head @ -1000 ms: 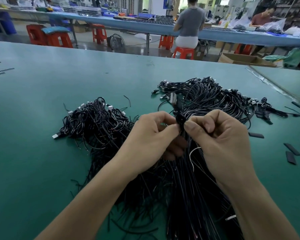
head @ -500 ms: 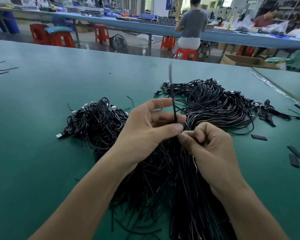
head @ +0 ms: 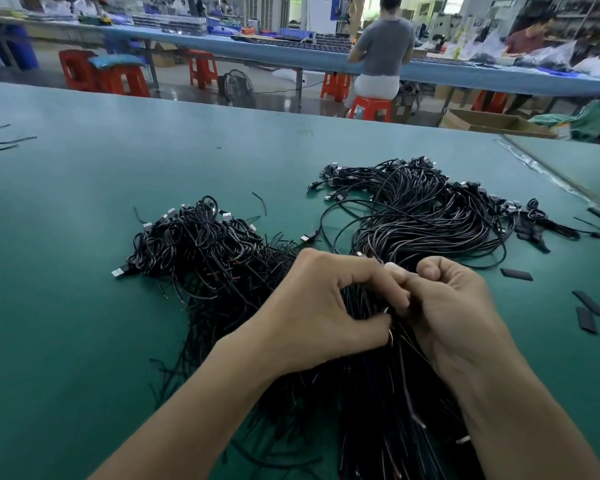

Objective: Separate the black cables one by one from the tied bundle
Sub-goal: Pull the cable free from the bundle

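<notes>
A thick bundle of black cables runs from the near edge of the green table up under both hands. My left hand and my right hand meet over it, fingertips curled and pinching cables at the same spot; the pinched part is hidden by the fingers. A pile of black USB cables lies to the left. A larger looped pile of black cables lies behind the hands, and one single cable with a plug arcs out of it to the left.
Flat black strips lie on the green table at the right. Loose wire scraps sit at the far left. Behind the table are red stools, a floor fan and a seated person at a blue bench.
The upright cable that my left hand held has come down. Both hands have dropped lower onto the bundle and closed together. A single cable now arcs on the table behind them.
</notes>
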